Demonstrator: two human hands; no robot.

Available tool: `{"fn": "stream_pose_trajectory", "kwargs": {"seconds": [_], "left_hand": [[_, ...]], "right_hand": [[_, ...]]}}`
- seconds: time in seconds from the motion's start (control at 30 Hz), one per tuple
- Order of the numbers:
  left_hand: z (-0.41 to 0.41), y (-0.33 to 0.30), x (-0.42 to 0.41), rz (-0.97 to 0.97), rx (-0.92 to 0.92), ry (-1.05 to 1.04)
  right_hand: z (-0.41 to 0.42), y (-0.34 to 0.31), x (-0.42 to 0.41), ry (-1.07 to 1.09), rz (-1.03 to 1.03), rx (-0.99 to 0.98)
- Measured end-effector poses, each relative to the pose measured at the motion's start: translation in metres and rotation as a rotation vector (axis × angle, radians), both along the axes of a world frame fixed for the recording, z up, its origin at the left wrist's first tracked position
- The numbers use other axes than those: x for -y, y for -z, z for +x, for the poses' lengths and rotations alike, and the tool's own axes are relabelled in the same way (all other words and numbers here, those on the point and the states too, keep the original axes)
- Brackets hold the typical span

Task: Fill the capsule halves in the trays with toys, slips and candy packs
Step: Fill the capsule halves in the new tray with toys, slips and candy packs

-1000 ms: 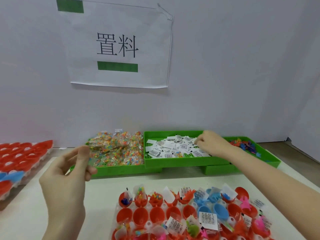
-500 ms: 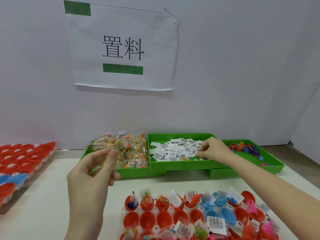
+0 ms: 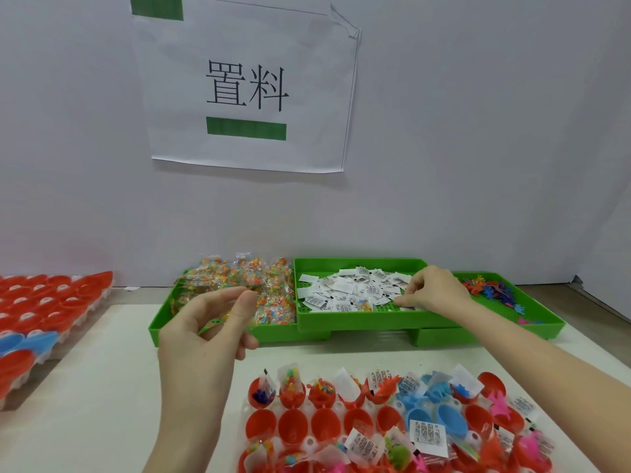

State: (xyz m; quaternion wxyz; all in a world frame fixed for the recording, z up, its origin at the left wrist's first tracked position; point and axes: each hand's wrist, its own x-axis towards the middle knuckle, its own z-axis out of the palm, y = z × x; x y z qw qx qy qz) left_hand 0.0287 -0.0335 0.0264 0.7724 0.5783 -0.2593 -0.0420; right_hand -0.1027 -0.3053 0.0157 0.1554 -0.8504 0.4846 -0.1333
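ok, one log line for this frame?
right hand: picking at slips in middle green tray | left hand: raised, fingers loosely curled, grip contents unclear | capsule tray: partly filled

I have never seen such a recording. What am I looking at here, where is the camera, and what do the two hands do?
There is no machine: a person works with bare hands, and the camera sits on their head, looking forward and down. On the white table stand three green trays: candy packs, paper slips and small toys. In front lies a tray of capsule halves, some filled, some empty. The right hand pinches slips in the middle tray. The left hand hovers, fingers curled; it seems to hold nothing.
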Motion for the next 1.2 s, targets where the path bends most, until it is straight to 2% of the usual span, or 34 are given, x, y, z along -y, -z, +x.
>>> {"fn": "stream_pose_trajectory", "kwargs": {"seconds": [0.13,0.23,0.27,0.33,0.37,0.47,0.53,0.73,0.93,1.1,1.2], "left_hand": [[-0.002,0.001,0.001,0.03,0.006,0.033],[-0.001,0.003,0.002,0.073,0.013,0.053],[-0.001,0.003,0.003,0.083,0.011,0.059],[-0.002,0.004,0.003,0.107,0.008,0.076],[-0.003,0.003,0.004,0.119,0.009,0.09],[-0.006,0.003,0.006,0.141,0.001,0.124],[-0.007,0.004,0.007,0.153,0.002,0.142],[-0.016,0.002,0.011,0.228,-0.021,0.251],[-0.06,-0.014,0.013,0.366,0.04,0.562],[-0.099,-0.023,0.006,0.354,0.099,0.783],[-0.119,-0.022,0.005,0.316,0.086,0.823]], "right_hand": [[-0.005,-0.006,-0.002,0.01,-0.114,0.285],[-0.005,-0.011,-0.005,0.008,0.003,0.629],[-0.004,-0.012,-0.005,0.014,0.039,0.664],[-0.005,-0.011,-0.007,0.008,-0.037,0.473],[-0.005,-0.01,-0.005,0.02,-0.07,0.451],[-0.007,-0.013,-0.003,0.071,0.001,0.63],[-0.008,-0.013,-0.004,0.07,-0.071,0.491],[-0.014,-0.034,-0.039,-0.044,0.081,0.742],[-0.053,-0.04,-0.143,-0.406,0.345,0.831],[-0.088,-0.033,-0.175,-0.401,0.298,0.928],[-0.102,-0.031,-0.183,-0.386,0.281,0.933]]}}
